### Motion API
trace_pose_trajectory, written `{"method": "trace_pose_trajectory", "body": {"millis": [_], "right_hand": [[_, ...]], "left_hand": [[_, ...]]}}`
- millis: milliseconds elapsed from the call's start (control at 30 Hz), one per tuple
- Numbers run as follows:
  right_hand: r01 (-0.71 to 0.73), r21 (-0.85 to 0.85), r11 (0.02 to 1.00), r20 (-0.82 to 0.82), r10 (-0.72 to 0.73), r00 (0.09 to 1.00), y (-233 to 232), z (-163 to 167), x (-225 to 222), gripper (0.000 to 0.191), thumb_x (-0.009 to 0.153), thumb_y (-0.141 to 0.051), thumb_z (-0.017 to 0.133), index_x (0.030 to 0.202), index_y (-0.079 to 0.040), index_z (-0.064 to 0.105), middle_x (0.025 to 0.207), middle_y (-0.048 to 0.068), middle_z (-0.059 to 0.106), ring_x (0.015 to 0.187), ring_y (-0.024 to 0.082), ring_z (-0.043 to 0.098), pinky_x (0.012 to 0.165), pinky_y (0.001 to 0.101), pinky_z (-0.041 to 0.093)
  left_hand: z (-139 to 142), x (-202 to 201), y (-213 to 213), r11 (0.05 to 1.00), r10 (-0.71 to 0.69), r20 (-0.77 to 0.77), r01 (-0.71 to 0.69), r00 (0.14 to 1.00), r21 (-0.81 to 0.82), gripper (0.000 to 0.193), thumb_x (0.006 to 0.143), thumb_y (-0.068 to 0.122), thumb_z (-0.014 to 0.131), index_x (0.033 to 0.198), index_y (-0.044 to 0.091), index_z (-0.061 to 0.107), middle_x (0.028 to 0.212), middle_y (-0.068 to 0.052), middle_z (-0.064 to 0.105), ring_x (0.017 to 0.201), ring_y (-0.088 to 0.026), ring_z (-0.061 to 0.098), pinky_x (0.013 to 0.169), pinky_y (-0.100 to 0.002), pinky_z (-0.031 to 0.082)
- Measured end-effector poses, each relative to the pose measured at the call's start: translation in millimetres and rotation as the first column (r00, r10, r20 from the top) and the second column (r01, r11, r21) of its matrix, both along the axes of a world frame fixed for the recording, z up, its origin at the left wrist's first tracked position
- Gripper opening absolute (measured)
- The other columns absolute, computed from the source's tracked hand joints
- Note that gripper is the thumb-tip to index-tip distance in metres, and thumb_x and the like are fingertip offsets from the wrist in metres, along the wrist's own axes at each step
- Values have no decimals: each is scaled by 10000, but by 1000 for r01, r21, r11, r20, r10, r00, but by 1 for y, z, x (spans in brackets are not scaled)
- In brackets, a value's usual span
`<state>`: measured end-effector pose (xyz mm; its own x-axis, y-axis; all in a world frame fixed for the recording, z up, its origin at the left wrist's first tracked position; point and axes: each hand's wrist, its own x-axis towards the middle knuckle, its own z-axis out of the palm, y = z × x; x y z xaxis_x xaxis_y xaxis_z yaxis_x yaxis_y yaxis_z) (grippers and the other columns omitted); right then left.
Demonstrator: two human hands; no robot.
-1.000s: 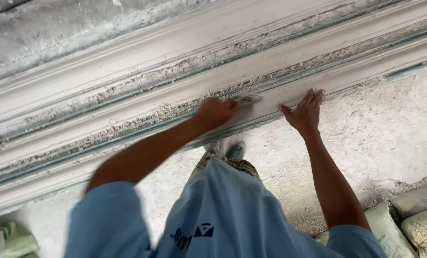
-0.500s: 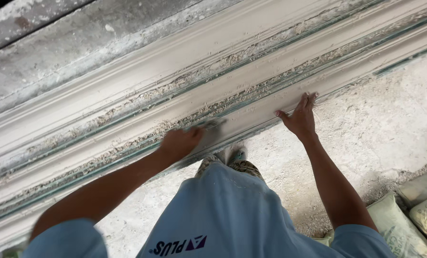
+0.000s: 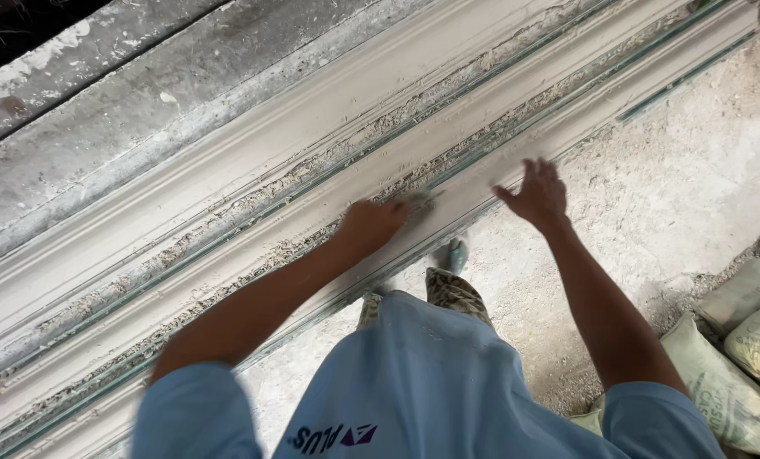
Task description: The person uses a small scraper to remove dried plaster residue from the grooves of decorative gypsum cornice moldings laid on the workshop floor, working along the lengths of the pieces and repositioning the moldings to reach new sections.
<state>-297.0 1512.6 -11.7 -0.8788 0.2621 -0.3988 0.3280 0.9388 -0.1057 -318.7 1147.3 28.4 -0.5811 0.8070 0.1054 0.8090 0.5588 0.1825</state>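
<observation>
Left hand point(image 3: 373, 223) pinches a small grey, blurred scraping tool point(image 3: 415, 201) against the long white moulded plaster cornice point(image 3: 227, 229), mid-length near its lower edge; right hand point(image 3: 535, 194) hovers spread. The cornice is probably stiff, brittle, best supported underneath.

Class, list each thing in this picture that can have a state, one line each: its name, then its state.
Left hand: closed on a small tool, pressed to the moulding.
Tool: blurred, flat against the moulding.
Right hand: open, fingers spread, just off the moulding's edge, holding nothing.
Moulding: lying flat, rough crumbly plaster along its grooves.
Sacks: filled, lying on the floor.
</observation>
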Motion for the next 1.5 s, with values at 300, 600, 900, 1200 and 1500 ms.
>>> {"method": "trace_pose_trajectory", "body": {"millis": [300,600,900,1200,1500], "right_hand": [[2,-122,992,-131,-18,991,91,-11,-40,1332,777,-830,536,1580,120,60,1659,370,-2,1562,473,26,1197,611,184],[-225,-4,974,-193,220,956,115,-47,-39,1164,907,-722,600,1518,197,230,1573,456,170,1524,539,145,1248,563,180],[-127,-114,985,-63,120,991,241,-5,-101,938,918,-628,599,1592,-32,335,1702,265,251,1602,430,232,1212,599,374],[-173,-122,977,-181,150,972,252,-43,-120,1349,806,-774,695,1590,159,116,1598,499,4,1500,670,13,1229,654,203],[-136,-84,987,-206,116,972,247,-16,-115,1373,753,-829,668,1561,150,144,1627,408,136,1556,510,89,1251,537,232]], "left_hand": [[4,45,-71,945,99,72,-71,992,-320,458,920,103,606,1375,83,553,1095,-131,677,569,-251,691,406,-402,536],[-11,-129,332,998,35,60,-32,998,-50,260,864,218,686,1074,64,683,862,-93,750,755,-266,751,548,-407,594],[-18,-98,236,975,223,240,-211,945,-76,398,965,240,620,1356,166,617,924,-105,749,774,-302,732,594,-472,606],[0,-42,140,753,652,307,-544,693,-371,270,1036,363,549,1168,182,700,692,-62,696,537,-216,664,473,-425,534],[-35,-97,263,872,467,416,-485,780,-69,256,1036,350,524,1120,161,676,830,-125,705,770,-358,710,651,-546,552]]}}
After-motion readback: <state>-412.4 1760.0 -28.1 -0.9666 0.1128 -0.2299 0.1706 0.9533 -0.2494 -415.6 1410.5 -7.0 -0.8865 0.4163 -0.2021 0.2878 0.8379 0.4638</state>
